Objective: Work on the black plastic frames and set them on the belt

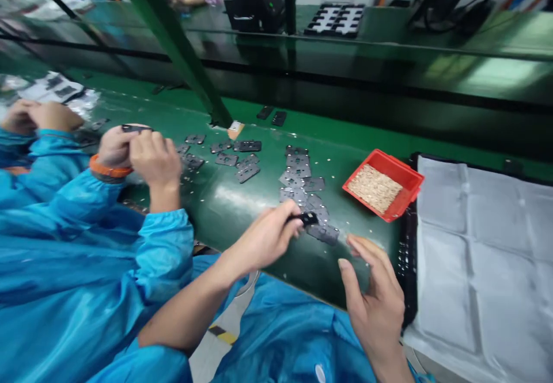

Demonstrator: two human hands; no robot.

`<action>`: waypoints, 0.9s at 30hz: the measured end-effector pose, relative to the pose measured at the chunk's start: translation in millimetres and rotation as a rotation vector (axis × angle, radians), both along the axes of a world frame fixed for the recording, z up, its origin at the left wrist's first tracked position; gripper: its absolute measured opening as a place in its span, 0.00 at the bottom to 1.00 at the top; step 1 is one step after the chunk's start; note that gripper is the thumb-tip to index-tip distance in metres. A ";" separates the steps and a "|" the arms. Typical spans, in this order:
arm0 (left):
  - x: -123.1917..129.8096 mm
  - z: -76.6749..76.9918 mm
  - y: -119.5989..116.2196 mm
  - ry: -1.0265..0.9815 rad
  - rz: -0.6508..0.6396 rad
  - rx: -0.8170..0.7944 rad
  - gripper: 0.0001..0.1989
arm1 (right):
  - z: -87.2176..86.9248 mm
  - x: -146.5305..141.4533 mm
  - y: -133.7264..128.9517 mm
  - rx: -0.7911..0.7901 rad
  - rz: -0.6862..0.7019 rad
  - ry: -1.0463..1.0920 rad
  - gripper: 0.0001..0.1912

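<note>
My left hand (273, 234) is closed on a small black rectangular plate (309, 218), whose far end sticks out past the fingertips. Right below and behind it, several flat dark grey plates with cut-outs (298, 167) lie overlapping in a rough column on the green bench. The lowest of these, a single grey plate (324, 234), is just beyond my left fingertips. To the right, my right hand (374, 294) is open, thumb and fingers apart, with nothing in it. It hovers near the bench's front edge, apart from the plates.
A red bin (410, 184) of small beige pieces stands right of the plates. Farther right is a black tray with a white padded cover (488, 245). At left, a co-worker's hands (147, 155) hold a dark plate. A green post (173, 43) rises from the bench (242, 210).
</note>
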State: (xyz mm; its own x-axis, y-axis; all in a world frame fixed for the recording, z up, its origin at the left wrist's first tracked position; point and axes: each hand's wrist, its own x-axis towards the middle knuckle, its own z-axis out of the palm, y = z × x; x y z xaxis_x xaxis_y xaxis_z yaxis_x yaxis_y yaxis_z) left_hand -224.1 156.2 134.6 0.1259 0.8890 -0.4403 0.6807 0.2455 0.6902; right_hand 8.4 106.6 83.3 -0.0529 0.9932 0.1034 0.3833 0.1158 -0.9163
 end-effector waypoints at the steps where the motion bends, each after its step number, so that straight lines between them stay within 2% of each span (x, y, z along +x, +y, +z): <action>1: 17.5 6.6 -0.7 -0.122 -0.056 -0.063 0.04 | -0.1 3.4 1.8 0.008 -0.006 0.007 0.17; 4: 55.4 15.8 0.6 -0.297 -0.124 -0.141 0.07 | -1.4 14.1 0.6 -0.050 -0.057 0.095 0.16; 8: 75.7 8.5 4.2 -0.388 -0.128 -0.166 0.16 | -0.8 27.9 -9.6 -0.096 -0.183 0.219 0.21; 11: 82.2 5.5 4.4 -0.402 -0.158 -0.175 0.17 | 2.2 37.1 -13.1 -0.066 -0.126 0.158 0.20; 14: 87.1 8.9 3.6 -0.394 -0.185 -0.174 0.16 | 5.5 42.9 -12.7 -0.020 -0.085 0.086 0.22; 19: 91.2 10.7 0.2 -0.419 -0.175 -0.200 0.16 | 7.9 45.2 -15.3 0.014 -0.091 0.045 0.26; 27: 95.8 2.7 -1.3 -0.411 -0.159 -0.301 0.18 | 3.7 46.5 -20.3 0.017 -0.144 0.036 0.20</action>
State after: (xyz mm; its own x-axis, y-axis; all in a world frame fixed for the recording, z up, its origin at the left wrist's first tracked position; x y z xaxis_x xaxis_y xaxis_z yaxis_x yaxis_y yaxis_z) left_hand -128.2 154.8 137.3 0.4643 0.6868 -0.5592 0.4142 0.3897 0.8225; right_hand 55.0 86.3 87.0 0.0941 0.9884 0.1194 0.3642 0.0775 -0.9281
